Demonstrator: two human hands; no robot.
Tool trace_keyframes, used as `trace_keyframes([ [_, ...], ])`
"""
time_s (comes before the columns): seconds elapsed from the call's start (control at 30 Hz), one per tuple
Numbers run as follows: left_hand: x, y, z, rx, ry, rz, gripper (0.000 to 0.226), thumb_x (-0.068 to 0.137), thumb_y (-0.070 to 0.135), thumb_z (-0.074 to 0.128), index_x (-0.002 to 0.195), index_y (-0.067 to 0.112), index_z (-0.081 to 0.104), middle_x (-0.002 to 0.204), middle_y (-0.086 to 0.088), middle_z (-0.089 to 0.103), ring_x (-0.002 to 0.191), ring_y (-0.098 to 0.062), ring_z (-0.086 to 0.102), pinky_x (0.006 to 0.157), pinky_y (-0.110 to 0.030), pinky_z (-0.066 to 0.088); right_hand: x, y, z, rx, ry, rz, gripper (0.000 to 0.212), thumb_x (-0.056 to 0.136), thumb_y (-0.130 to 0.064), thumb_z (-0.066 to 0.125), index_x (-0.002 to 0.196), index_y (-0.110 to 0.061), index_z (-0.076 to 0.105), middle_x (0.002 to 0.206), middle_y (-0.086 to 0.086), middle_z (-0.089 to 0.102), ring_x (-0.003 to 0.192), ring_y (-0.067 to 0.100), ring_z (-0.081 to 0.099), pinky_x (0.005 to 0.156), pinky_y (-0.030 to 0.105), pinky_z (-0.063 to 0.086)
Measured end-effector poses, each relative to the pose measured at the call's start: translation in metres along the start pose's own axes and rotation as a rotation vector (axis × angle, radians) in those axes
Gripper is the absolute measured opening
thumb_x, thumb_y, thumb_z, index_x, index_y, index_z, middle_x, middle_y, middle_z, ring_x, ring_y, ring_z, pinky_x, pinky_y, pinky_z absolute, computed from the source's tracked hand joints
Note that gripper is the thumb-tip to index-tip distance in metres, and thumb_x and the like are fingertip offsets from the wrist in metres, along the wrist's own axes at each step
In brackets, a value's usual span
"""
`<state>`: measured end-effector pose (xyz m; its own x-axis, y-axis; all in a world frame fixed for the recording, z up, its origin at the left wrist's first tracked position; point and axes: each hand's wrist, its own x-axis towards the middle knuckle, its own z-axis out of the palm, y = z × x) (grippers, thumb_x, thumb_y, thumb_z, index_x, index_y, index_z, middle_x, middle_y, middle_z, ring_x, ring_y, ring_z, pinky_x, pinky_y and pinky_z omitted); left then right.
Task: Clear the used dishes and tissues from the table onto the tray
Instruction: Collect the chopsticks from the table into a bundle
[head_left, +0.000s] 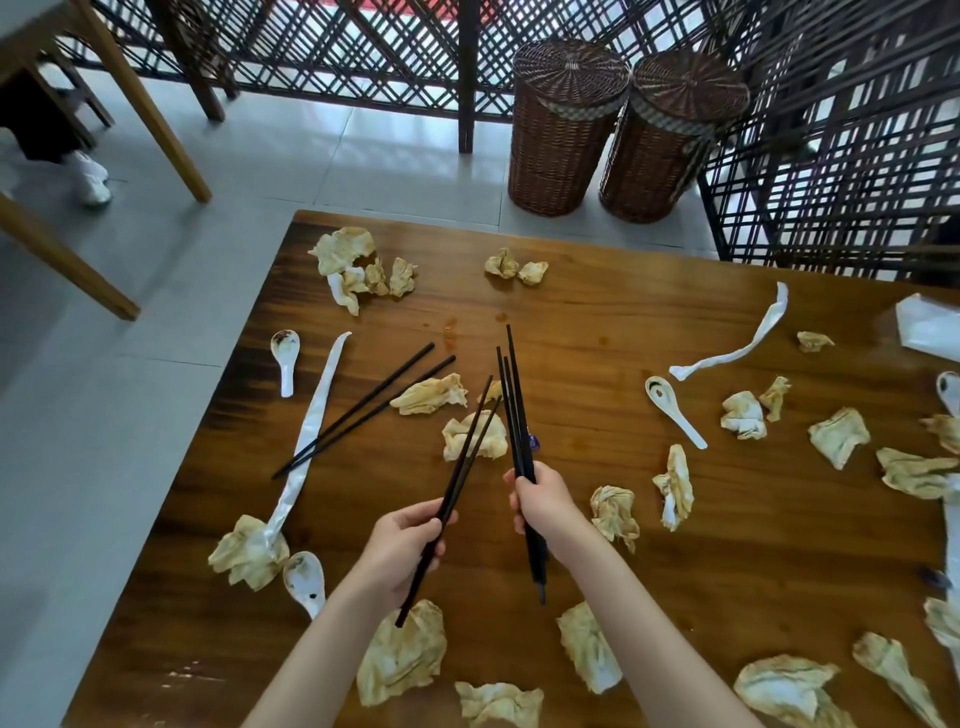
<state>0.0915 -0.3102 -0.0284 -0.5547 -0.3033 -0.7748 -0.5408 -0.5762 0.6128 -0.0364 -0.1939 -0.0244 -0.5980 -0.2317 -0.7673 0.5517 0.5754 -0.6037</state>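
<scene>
Looking down at a brown wooden counter (649, 322) strewn with crumpled, stained tissues (475, 434). Left hand (402, 545) curled in a grip around 2 black chopsticks (457, 483), tips angled up and to the right above the counter. Right hand (543, 501) clamped in a grip around a bundle of black chopsticks (514, 415), tips pointed away, count within the bundle unclear. Another 2 black chopsticks (363, 410) lay loose on the counter to the left, crossing a long twisted white wrapper (311, 421). White ceramic spoons rested at far left (284, 358), near left (306, 579) and right of centre (672, 408). Second twisted wrapper (737, 348) lay further right. Beyond the counter, 2 lidded wicker baskets (563, 130) stood on the tiled floor (130, 312) beside dark lattice screens (363, 47).
</scene>
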Motion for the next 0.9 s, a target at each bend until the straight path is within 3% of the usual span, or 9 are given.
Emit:
trace_keyframes([
  [0.17, -0.002, -0.002, -0.005, 0.026, -0.067, -0.005, 0.024, 0.092, 0.000, 0.053, 0.107, 0.013, 0.065, 0.097, -0.003, 0.073, 0.064, -0.011, 0.059, 0.055, -0.022, 0.049, 0.003, -0.007, 0.002, 0.049, -0.022, -0.025, 0.019, 0.100, -0.021, 0.039, 0.103, -0.015, 0.056, 0.064, 0.000, 0.045, 0.051, 0.012, 0.040, 0.052, 0.025, 0.041],
  [0.27, -0.003, -0.001, -0.005, 0.057, -0.095, 0.003, 0.023, 0.092, 0.001, 0.054, 0.106, 0.014, 0.066, 0.097, -0.002, 0.073, 0.066, -0.011, 0.060, 0.057, -0.021, 0.050, 0.004, -0.011, 0.004, 0.057, -0.062, -0.060, 0.017, 0.097, -0.026, 0.047, 0.093, -0.014, 0.058, 0.061, -0.001, 0.044, 0.050, 0.013, 0.041, 0.053, 0.027, 0.042],
  [0.37, -0.004, 0.000, -0.002, 0.089, -0.125, -0.001, 0.022, 0.092, 0.002, 0.054, 0.105, 0.016, 0.066, 0.097, -0.002, 0.073, 0.066, -0.012, 0.061, 0.060, -0.022, 0.051, 0.005, -0.015, 0.006, 0.029, -0.070, -0.091, 0.018, 0.094, -0.023, 0.055, 0.078, -0.015, 0.053, 0.058, 0.001, 0.043, 0.048, 0.015, 0.041, 0.052, 0.029, 0.041],
  [0.5, -0.005, 0.000, -0.002, 0.076, -0.163, -0.031, 0.021, 0.092, 0.002, 0.054, 0.107, 0.014, 0.064, 0.097, -0.004, 0.073, 0.066, -0.014, 0.061, 0.061, -0.023, 0.052, 0.007, -0.018, 0.007, 0.034, -0.051, -0.097, 0.015, 0.092, -0.016, 0.057, 0.077, -0.014, 0.055, 0.059, 0.003, 0.045, 0.049, 0.016, 0.042, 0.052, 0.030, 0.041],
  [0.8, -0.005, -0.008, -0.032, 0.076, -0.346, -0.329, 0.021, 0.092, 0.005, 0.055, 0.109, 0.003, 0.066, 0.090, -0.010, 0.068, 0.068, -0.017, 0.059, 0.064, -0.027, 0.050, 0.010, -0.027, -0.002, -0.007, -0.003, -0.138, 0.008, 0.093, -0.015, 0.054, 0.085, -0.014, 0.055, 0.060, 0.002, 0.045, 0.050, 0.014, 0.040, 0.051, 0.027, 0.039],
  [0.9, -0.003, -0.010, -0.036, 0.059, -0.349, -0.340, 0.021, 0.090, 0.003, 0.057, 0.108, 0.003, 0.068, 0.088, -0.011, 0.067, 0.070, -0.018, 0.061, 0.066, -0.028, 0.052, 0.009, -0.027, -0.003, 0.025, 0.002, -0.156, 0.014, 0.095, -0.016, 0.050, 0.081, -0.014, 0.053, 0.061, 0.002, 0.045, 0.050, 0.014, 0.039, 0.049, 0.025, 0.037],
])
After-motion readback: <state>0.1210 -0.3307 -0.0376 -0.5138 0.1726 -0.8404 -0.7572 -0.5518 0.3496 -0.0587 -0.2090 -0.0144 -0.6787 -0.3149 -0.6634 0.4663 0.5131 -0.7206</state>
